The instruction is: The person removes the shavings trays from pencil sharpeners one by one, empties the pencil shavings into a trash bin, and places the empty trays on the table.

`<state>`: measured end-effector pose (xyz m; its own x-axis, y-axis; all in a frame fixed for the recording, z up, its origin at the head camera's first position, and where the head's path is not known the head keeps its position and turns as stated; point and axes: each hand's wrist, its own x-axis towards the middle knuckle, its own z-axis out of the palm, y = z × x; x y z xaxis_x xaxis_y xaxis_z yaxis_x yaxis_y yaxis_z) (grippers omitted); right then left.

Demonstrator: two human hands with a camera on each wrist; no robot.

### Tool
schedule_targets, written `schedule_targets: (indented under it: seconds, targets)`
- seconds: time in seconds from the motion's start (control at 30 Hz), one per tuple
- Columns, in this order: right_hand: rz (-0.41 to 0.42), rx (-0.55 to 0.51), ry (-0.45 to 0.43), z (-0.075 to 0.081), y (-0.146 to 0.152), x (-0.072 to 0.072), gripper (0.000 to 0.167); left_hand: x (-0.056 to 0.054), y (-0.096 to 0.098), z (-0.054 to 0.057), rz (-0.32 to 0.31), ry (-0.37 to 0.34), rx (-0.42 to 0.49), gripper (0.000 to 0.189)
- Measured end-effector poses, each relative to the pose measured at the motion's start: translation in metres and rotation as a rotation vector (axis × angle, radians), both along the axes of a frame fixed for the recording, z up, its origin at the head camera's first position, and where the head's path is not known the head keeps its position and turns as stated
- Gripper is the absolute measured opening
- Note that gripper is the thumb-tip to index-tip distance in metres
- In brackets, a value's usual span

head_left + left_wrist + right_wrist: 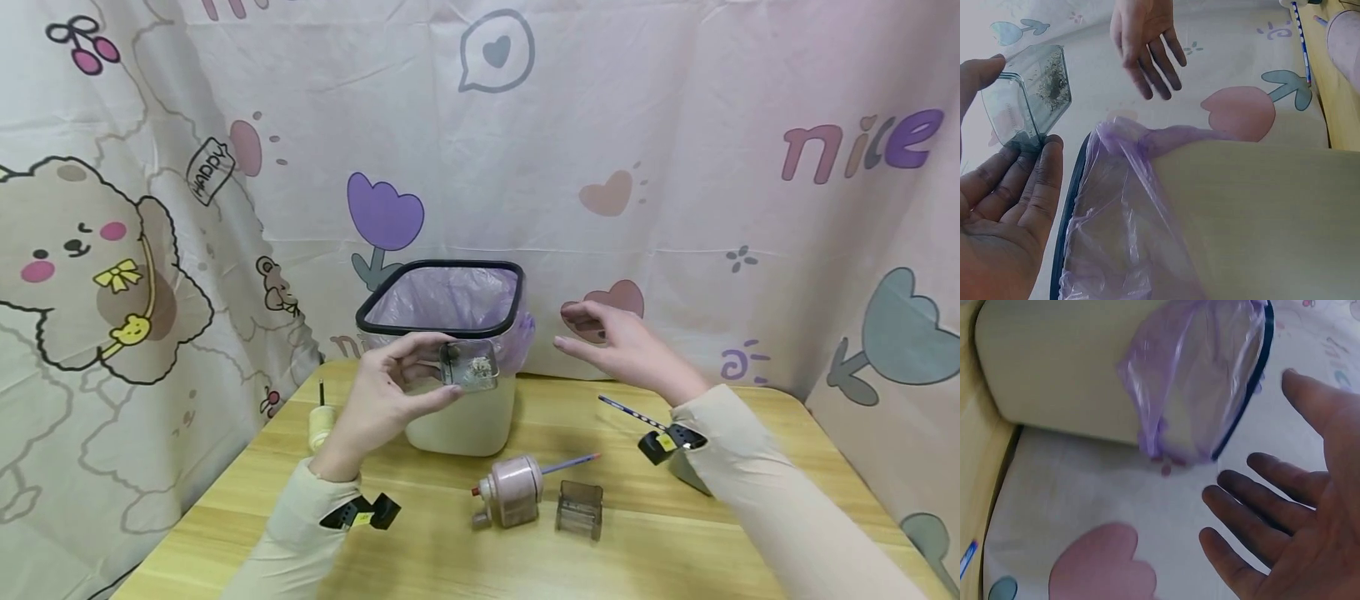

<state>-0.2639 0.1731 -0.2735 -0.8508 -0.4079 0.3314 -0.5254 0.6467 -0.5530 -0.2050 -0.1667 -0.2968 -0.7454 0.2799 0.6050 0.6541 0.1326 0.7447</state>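
Observation:
My left hand [375,397] grips a small clear plastic tray [470,367] between thumb and fingers. Pale shavings [480,367] lie in the tray, which is held in front of the rim of a cream waste bin [459,421]. In the left wrist view the tray [1022,103] appears tilted, with the shavings toward its far end. My right hand [626,343] hovers to the right of the bin, fingers apart and holding nothing. The right wrist view shows those fingers [1260,519] relaxed, apart from the bin's purple liner [1179,375].
On the wooden table [420,533] lies a pink crank pencil sharpener [516,492] with a blue pencil [570,464] beside it. A smoky translucent plastic piece [580,508], a patterned pencil [630,411] and a cream item [321,427] are nearby. A printed curtain [675,125] hangs behind.

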Motion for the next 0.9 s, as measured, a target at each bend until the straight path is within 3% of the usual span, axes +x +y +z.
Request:
schedule_targets:
  seconds: [0.37, 0.7, 0.9]
  targets:
    - [-0.034, 0.021, 0.021, 0.015, -0.048, -0.014, 0.066, -0.006, -0.019, 0.010, 0.061, 0.006, 0.059, 0.058]
    - [-0.043, 0.043, -0.001, 0.020, -0.065, -0.023, 0.073, -0.009, -0.034, 0.015, 0.133, 0.001, 0.067, 0.058]
    - [-0.038, 0.079, 0.003, 0.025, -0.070, -0.027, 0.076, -0.016, -0.041, 0.015, 0.131, 0.010, 0.108, 0.057]
